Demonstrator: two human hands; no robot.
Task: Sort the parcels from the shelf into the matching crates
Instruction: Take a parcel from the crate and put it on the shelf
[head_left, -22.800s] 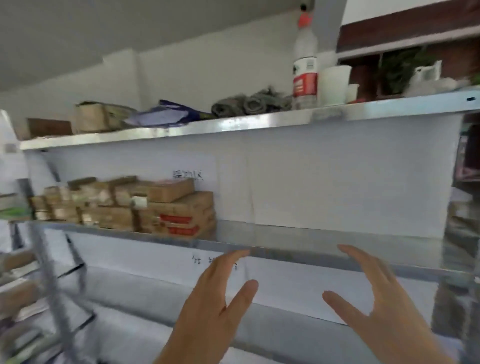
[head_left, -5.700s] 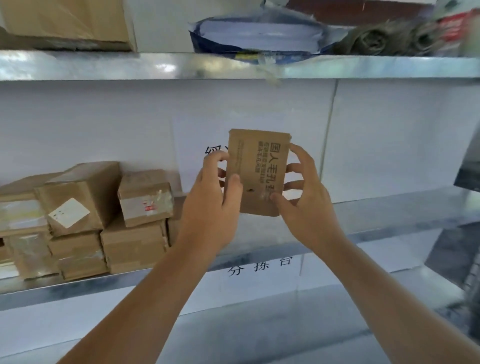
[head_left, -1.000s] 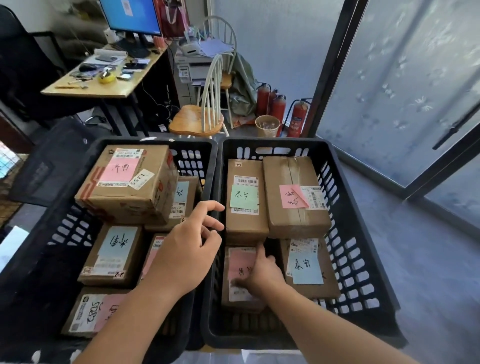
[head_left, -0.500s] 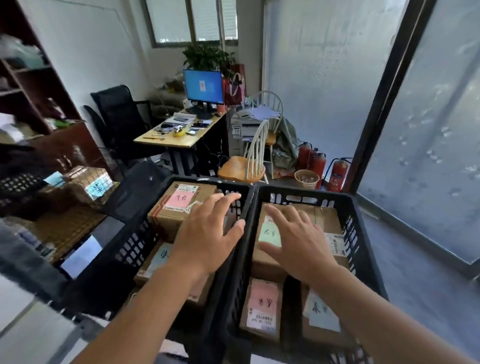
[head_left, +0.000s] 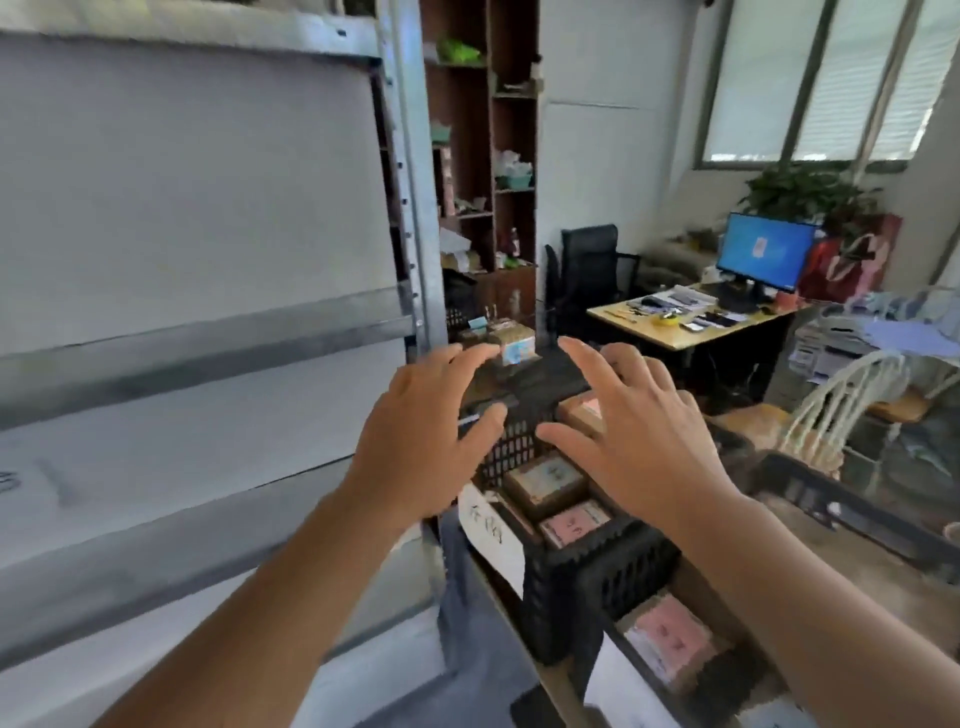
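Brown cardboard parcels lie label-up in black plastic crates at lower centre and right: one with a pale label (head_left: 546, 483), just nearer a pink-labelled one (head_left: 574, 524), and a third pink-labelled parcel (head_left: 670, 642) in the nearest crate (head_left: 592, 670). Their long sides run roughly from the lower left toward the upper right, along the line of the crates. The middle crate (head_left: 597, 558) has lattice walls and carries a white sheet with handwritten characters (head_left: 488, 535) on its left side; the writing is too blurred to read. Both hands hover over this crate with fingers spread and straight, holding nothing: the left hand (head_left: 421, 447) above the crate's left edge, the right hand (head_left: 639, 441) above the parcels, covering part of another box under its palm. Left of the crates stands the metal shelf (head_left: 208, 332), its visible boards bare against white panels. Beyond are a dark wooden bookcase (head_left: 483, 156), a black office chair (head_left: 587, 270), a desk (head_left: 691, 332) with a blue-lit monitor (head_left: 763, 252), a leafy plant (head_left: 810, 192) and a white spindle chair (head_left: 852, 400).
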